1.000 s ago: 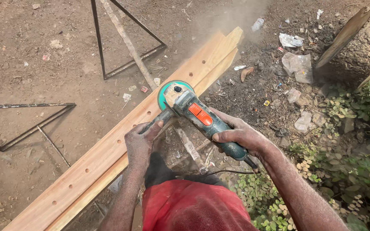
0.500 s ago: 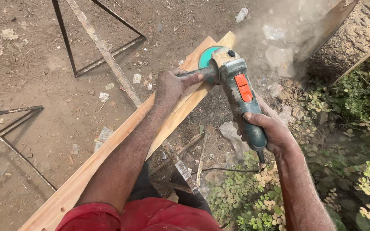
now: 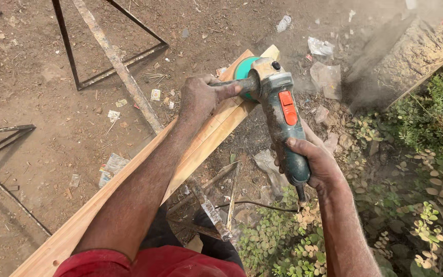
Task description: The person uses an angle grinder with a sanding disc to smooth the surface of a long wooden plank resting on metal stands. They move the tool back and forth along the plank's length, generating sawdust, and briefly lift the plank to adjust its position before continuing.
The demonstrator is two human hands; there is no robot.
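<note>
I hold a teal angle grinder (image 3: 279, 110) with an orange switch over the far end of a long wooden plank (image 3: 206, 141). My left hand (image 3: 201, 97) is closed around the grinder's black side handle. My right hand (image 3: 311, 164) grips the rear of its body, where the cable leaves. The green disc guard (image 3: 243, 69) sits against the plank's far end. Dust drifts off to the upper right. The plank runs diagonally from the lower left to the upper middle, partly hidden under my left arm.
Black metal frames (image 3: 114, 56) lie on the dirt at upper left and far left (image 3: 6, 154). A metal stand (image 3: 208, 208) shows under the plank. Plastic litter (image 3: 326, 77) and a stone block (image 3: 411, 56) lie at upper right; green plants (image 3: 421, 205) fill the right.
The grinder has travelled along the plank from its middle to the far end. Both hands kept their grip, and the dust cloud moved to the upper right.
</note>
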